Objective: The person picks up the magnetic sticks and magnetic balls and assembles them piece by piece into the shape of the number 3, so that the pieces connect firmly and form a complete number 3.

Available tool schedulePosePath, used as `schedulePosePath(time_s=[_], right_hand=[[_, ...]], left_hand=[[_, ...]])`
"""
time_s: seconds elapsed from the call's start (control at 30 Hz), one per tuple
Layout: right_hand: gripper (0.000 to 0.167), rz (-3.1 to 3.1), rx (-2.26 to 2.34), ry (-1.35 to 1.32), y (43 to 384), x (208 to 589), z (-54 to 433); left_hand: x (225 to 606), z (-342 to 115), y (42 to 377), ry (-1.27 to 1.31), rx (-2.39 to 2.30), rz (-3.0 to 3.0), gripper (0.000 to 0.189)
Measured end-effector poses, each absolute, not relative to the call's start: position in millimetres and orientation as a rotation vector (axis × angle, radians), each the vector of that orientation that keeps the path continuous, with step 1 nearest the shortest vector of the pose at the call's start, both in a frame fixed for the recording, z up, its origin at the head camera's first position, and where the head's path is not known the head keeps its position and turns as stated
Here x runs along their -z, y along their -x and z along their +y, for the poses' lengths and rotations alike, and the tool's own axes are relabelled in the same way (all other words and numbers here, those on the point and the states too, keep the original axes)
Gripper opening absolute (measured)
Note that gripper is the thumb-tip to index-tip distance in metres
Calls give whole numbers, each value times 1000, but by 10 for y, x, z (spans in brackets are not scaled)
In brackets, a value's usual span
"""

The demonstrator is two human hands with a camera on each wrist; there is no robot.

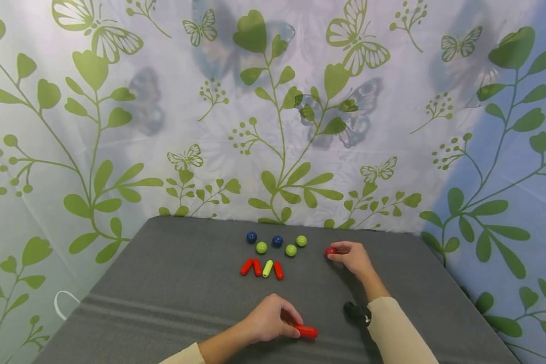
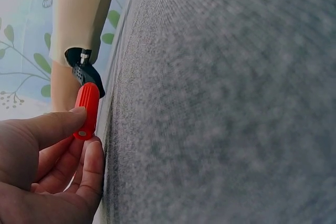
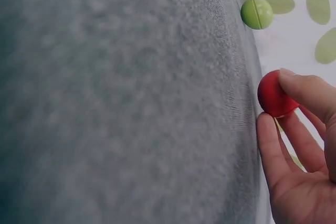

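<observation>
Between thumb and fingers my left hand [image 1: 273, 319] pinches a red ridged cylinder [image 1: 307, 331], low over the front of the grey table; the left wrist view shows the red cylinder [image 2: 87, 109] with a small hole in its end. Farther back on the right, my right hand [image 1: 354, 257] holds a red ball [image 1: 330, 252] by thumb and fingertips. In the right wrist view the red ball [image 3: 275, 94] sits at the tabletop's surface; whether it touches the cloth I cannot tell.
Several cylinders, red ones [image 1: 257, 268] and a yellow-green one [image 1: 267, 269], lie in a row mid-table. Behind them are blue balls [image 1: 277, 241] and green balls [image 1: 291, 250]. A leaf-print curtain [image 1: 273, 126] hangs behind the grey table [image 1: 173, 283].
</observation>
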State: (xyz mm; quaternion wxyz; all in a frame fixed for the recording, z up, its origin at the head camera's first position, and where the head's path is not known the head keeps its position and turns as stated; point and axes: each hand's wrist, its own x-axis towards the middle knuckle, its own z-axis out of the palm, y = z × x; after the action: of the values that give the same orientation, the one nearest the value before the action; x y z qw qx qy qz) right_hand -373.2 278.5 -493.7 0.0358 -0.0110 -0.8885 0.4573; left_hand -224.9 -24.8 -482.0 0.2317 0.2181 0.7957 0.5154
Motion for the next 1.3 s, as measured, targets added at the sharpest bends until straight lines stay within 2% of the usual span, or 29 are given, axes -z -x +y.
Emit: schedulePosePath(time_s=[0.4, 0.83, 1.3], right_hand=[[47, -2813, -1448, -42, 3436, 4834, 2769], [41, -2910, -1496, -114, 3010, 4740, 2644], [42, -2954, -1674, -351, 2509, 4732, 2614]], left_hand=[[4824, -192, 2240, -537, -1462, 2219, 16], [4801, -174, 2245, -532, -1453, 2254, 16], [4824, -154, 2257, -545, -1460, 2255, 17]])
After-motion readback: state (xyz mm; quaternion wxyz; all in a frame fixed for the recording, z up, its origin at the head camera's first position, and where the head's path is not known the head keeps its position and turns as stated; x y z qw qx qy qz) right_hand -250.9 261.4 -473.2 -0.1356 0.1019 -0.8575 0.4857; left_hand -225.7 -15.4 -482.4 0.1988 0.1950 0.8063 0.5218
